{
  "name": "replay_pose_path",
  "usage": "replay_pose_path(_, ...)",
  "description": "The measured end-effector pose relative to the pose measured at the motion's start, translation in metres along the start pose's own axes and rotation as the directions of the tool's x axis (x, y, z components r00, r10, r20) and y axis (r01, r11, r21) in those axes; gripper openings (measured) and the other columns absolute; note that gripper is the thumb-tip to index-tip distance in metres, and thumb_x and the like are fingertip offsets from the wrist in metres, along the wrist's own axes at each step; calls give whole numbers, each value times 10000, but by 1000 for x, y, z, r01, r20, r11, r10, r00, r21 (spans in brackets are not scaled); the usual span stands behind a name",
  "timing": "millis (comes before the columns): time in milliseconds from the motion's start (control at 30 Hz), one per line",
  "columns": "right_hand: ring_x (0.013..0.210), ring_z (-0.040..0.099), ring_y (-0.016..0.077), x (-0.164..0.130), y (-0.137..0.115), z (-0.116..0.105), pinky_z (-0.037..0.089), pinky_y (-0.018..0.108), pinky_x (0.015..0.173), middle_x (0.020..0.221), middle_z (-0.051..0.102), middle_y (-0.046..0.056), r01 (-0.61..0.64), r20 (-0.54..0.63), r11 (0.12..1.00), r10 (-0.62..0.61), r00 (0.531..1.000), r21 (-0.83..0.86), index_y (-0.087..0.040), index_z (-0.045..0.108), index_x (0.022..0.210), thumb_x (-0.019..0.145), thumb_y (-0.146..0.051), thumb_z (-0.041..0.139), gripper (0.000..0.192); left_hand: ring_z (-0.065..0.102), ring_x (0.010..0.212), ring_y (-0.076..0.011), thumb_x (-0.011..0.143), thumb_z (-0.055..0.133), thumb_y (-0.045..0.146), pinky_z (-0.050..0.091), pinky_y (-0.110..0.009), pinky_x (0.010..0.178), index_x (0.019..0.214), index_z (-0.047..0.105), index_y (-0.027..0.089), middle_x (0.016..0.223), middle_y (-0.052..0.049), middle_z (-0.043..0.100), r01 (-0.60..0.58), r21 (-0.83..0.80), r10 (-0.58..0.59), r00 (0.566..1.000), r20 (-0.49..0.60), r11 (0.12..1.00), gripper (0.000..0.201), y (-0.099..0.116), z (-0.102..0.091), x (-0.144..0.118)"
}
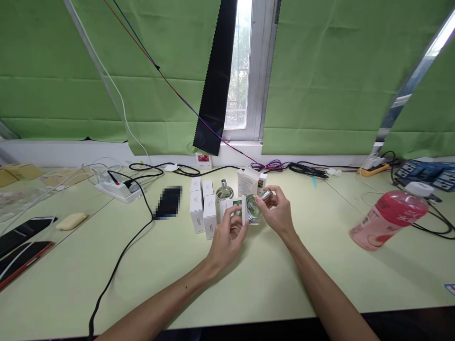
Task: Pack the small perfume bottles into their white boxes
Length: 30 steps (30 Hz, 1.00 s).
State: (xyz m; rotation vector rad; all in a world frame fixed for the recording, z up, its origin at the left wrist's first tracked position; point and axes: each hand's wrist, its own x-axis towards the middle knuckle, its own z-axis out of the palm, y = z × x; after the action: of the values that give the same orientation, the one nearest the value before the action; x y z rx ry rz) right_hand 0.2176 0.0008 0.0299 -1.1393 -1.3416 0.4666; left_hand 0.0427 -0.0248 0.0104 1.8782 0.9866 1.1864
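Two bare hands meet over the middle of the pale green table [249, 284]. The left hand [227, 237] has its fingers closed around a small white box [237, 208] with a green picture on it. The right hand [279, 213] is closed on a round glass bottle [254, 210] with a silver cap, and the bottle sits right at the open end of the box, touching it. Just behind the hands stands another glass bottle [224, 190] and an open white carton [248, 181]. Four white boxes [202, 208] stand close together to the left of the hands. A dark phone [168, 202] lies a bit farther left. A black cable [121, 255] runs across the table from a white power strip [115, 188]. A pink water bottle [387, 218] lies tipped over, well apart on the right. Green cloth [337, 71] covers the window behind.
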Motion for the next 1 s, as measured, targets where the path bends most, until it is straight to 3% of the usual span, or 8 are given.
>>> replay_pose_path(267, 557, 653, 158, -1, 6, 3, 540, 278, 600, 705, 707, -26, 85, -91, 990, -95, 991, -109, -240, 522, 1020, 854, -411, 650, 271, 547, 640, -104, 992, 533, 300, 479, -223, 595, 1214, 528, 241, 915, -3, 674, -183, 265, 191, 982, -4, 947, 230, -11, -2, 1)
replay_pose_path(400, 590, 695, 180, -1, 6, 3, 553, 287, 598, 735, 737, -8, 79, -86, 989, -90, 992, -126, -240, 525, 1037, 860, -424, 644, 282, 631, 855, -172, 945, 623, 327, 544, -289, 706, 1207, 548, 236, 1092, -59, 619, -261, 408, 261, 964, 56, 875, 287, -12, -3, 2)
replay_pose_path(467, 609, 710, 186, -1, 7, 4, 558, 288, 599, 748, 747, -2, 72, -81, 990, -82, 993, -125, -239, 526, 1046, 861, -428, 644, 289, 650, 964, -215, 912, 660, 306, 571, -337, 765, 1251, 520, 233, 1210, -93, 562, -229, 452, 225, 972, 64, 862, 375, -12, -4, 3)
replay_pose_path(600, 625, 720, 189, -1, 8, 5, 567, 290, 608, 758, 751, 5, 63, -66, 992, -71, 995, -106, -235, 524, 1054, 865, -434, 646, 300, 654, 1085, -296, 890, 648, 237, 595, -456, 815, 1414, 383, 262, 1461, -164, 397, -58, 527, 61, 998, 11, 848, 588, -12, -3, 5)
replay_pose_path(733, 615, 709, 179, -1, 10, 4, 565, 283, 598, 759, 745, 6, 74, -53, 993, -79, 995, -93, -232, 529, 1058, 863, -418, 652, 296, 414, 1422, -409, 926, 583, 211, 536, -551, 966, 1561, 159, 329, 1653, -169, 153, -5, 544, 6, 1000, 0, 839, 773, -15, -3, 5)
replay_pose_path(867, 562, 664, 153, -1, 9, 3, 555, 270, 568, 732, 719, -11, 113, -41, 990, -117, 992, -80, -231, 533, 1059, 862, -395, 655, 284, 302, 1498, -412, 976, 514, 231, 471, -578, 1048, 1600, -19, 371, 1702, -146, -21, -6, 489, -17, 999, 42, 872, 832, -18, -3, 5)
replay_pose_path(1000, 548, 637, 139, -2, 9, 3, 549, 264, 562, 727, 701, -19, 154, -23, 986, -156, 987, -68, -228, 539, 1070, 862, -363, 657, 275, 200, 1538, -400, 997, 460, 221, 427, -611, 1082, 1602, -16, 376, 1708, -123, -28, 3, 456, -36, 997, 63, 890, 785, -21, -4, 6)
